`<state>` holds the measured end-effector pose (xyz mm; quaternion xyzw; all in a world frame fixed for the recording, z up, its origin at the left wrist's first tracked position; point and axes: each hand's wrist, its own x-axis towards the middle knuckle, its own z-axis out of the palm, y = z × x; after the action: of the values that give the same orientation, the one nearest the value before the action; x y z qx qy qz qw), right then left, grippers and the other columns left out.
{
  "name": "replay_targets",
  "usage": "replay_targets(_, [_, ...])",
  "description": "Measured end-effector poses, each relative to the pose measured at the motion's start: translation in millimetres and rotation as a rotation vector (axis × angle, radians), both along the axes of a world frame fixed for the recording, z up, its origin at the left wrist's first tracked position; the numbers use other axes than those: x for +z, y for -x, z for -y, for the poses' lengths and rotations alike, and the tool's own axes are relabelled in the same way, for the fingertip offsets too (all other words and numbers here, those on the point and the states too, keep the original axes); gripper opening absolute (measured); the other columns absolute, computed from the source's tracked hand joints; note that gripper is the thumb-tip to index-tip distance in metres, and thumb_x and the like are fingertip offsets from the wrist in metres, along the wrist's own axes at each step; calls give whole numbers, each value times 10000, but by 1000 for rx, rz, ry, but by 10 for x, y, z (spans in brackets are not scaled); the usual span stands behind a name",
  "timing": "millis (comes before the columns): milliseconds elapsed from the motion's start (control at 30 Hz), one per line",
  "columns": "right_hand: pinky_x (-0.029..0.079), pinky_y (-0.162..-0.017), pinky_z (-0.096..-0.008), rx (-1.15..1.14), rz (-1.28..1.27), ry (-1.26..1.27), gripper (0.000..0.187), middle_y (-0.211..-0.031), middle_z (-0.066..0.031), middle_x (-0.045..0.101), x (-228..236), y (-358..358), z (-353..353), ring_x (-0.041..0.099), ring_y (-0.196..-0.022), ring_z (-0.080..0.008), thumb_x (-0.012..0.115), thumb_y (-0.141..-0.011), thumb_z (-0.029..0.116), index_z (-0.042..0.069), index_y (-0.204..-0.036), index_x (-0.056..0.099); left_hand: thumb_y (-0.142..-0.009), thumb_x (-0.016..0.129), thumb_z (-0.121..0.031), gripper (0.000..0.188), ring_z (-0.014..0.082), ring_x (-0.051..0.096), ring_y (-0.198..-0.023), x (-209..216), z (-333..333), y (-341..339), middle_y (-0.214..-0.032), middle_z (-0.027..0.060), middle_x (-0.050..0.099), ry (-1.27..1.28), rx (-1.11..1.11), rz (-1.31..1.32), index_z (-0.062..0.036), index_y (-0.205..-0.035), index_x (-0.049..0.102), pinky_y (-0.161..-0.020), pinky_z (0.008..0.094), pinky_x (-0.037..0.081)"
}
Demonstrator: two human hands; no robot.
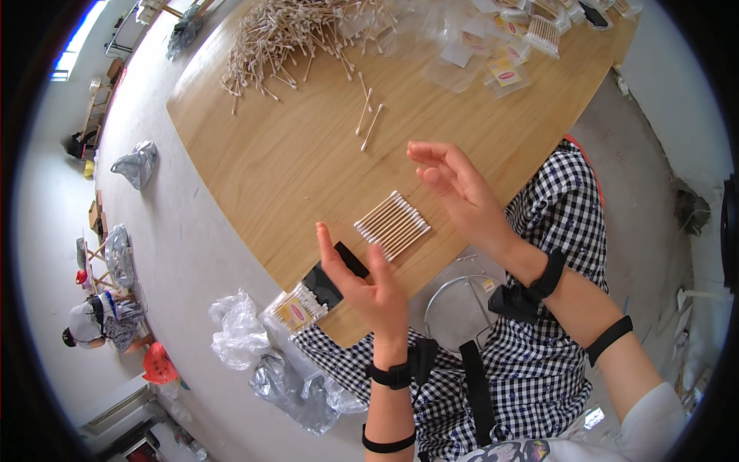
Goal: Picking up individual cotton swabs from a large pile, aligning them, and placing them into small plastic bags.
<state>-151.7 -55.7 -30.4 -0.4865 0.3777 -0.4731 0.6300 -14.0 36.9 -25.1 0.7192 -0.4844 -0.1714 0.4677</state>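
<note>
A neat row of wooden cotton swabs [392, 224] lies side by side near the front edge of the wooden table [292, 162]. My left hand [366, 281] hovers just below and left of the row, palm up, fingers apart, holding nothing. My right hand [458, 192] is raised to the right of the row, fingers spread and empty. A filled clear packet of swabs [296, 309] rests at the table's edge beside a black flat object [335, 276]. Two loose swabs [368, 117] lie further up the table.
A big heap of loose swabs [296, 35] sits at the far left of the table, with empty clear bags and labelled packets [500, 54] at the far right. Crumpled plastic bags [239, 331] lie on the floor. A person [100, 323] sits at far left.
</note>
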Motion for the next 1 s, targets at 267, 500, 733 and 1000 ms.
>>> replay_targets(267, [301,-1150,-336,21,121,26,549,-1413,-153,476,52,-282,-177,379,-1393,-217,454,-1052,416,-25,-1379,431,-1067,341,-385,588,224,198,-1508,28,284,179,-1597,147,282,285,74,-811,-24,-1527,275,-1224,395,106])
replay_targets(500, [448,-977,-279,-35,34,-35,297,-1227,-74,591,93,-83,-48,559,-1154,-143,524,-1029,194,4,-1257,547,-1005,451,-487,803,326,61,-1532,89,109,79,-1636,191,147,-26,-94,-105,21,-1554,158,-1225,461,32])
replay_targets(733, [471,-771,-291,273,-488,199,202,-975,-51,599,183,332,95,576,-903,-150,519,-802,-95,6,-853,685,-850,592,-670,1137,396,76,-1516,25,-12,206,-1601,291,145,-391,-324,683,118,-1521,121,-1216,500,111])
replay_targets(1000, [465,-731,-311,289,-612,428,197,-890,-50,566,114,381,78,565,-875,-201,584,-749,-78,39,-803,733,-833,605,-681,1158,396,123,-1508,-3,11,261,-1587,303,174,-350,-305,681,138,-1507,138,-1214,497,139])
